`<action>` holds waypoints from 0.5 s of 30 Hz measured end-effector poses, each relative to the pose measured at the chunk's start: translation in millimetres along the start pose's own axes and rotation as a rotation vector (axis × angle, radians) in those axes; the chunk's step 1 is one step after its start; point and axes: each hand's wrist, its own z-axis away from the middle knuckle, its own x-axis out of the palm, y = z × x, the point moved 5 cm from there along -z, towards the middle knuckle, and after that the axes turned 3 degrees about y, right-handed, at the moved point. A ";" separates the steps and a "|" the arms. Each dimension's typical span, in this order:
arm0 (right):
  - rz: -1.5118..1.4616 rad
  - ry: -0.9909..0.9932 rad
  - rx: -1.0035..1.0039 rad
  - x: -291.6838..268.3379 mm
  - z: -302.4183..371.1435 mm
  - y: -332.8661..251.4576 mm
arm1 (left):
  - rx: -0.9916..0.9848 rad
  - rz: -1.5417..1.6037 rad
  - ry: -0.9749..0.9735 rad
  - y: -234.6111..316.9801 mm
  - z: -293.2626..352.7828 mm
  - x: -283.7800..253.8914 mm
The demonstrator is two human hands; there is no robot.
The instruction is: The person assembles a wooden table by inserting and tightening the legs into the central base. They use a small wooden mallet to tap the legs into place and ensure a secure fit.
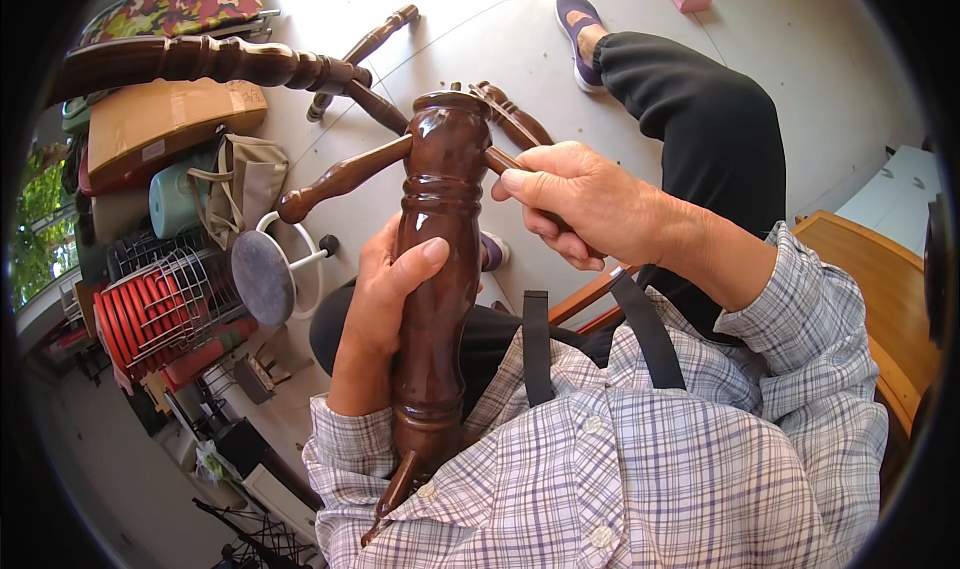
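A thick, glossy dark brown turned wooden post (440, 279) stands tilted against my lap and shirt, its ringed top pointing away from me. My left hand (380, 294) is wrapped round its middle from the left, thumb along the front. My right hand (600, 204) is closed on a short wooden peg (498, 160) at the post's upper right side; my fingers hide most of it. Opposite, a turned wooden peg (345, 177) sticks out to the left. Low on the post, a thin pointed wooden piece (400, 489) juts out over my shirt.
A long turned pole (220, 61) with wooden arms (375, 39) lies at the upper left. Beyond the post rests another turned piece (520, 119). A cardboard box (165, 124), a cloth bag (255, 184), a round grey-topped stool (263, 279) and a wire rack (165, 309) crowd the left.
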 end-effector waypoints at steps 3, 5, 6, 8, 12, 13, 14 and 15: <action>-0.918 -0.201 0.156 13.7 -5.5 22.5 | 0.004 0.015 0.012 0.8 2.7 -2.4; -1.278 -0.278 0.206 19.7 -6.7 26.8 | 0.001 0.006 0.013 -0.4 1.2 -2.8; -1.196 -0.257 0.195 16.6 -7.7 27.9 | 0.000 0.001 0.013 -0.4 0.5 -3.0; -1.033 -0.209 0.170 8.5 -8.4 29.8 | 0.003 0.034 -0.002 -0.2 0.3 -2.8; 0.287 0.184 0.106 -5.0 10.1 -9.6 | 0.010 0.053 -0.014 -0.7 2.1 -1.1; 0.495 0.257 0.001 -2.0 15.8 -11.5 | 0.006 0.054 -0.014 -1.4 1.5 -0.8; 0.701 0.326 -0.109 3.0 21.9 -16.7 | 0.003 0.054 -0.011 -0.2 2.7 -1.6; 0.699 0.297 0.022 8.2 25.0 -18.1 | 0.000 0.053 -0.007 0.8 3.7 -2.0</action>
